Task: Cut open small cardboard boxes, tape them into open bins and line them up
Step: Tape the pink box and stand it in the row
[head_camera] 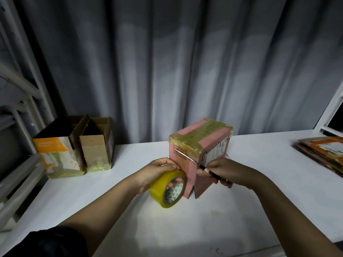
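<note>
A pink cardboard box (185,169) stands on the white table (185,219), its top side covered with yellowish tape and loose flaps at the bottom. My left hand (157,171) grips a roll of yellow tape (168,188) against the box's left front face. My right hand (224,172) holds scissors (194,162) by their dark handle, the blades lying across the box's front corner just below the taped top. Two open-topped box bins stand at the left: an orange and white bin (55,156) and a brown bin (96,151) beside it.
A stack of flattened cardboard (323,151) lies at the table's right edge. A grey curtain hangs behind the table. A white metal rack (16,89) stands at the left, and a white frame is at the far right.
</note>
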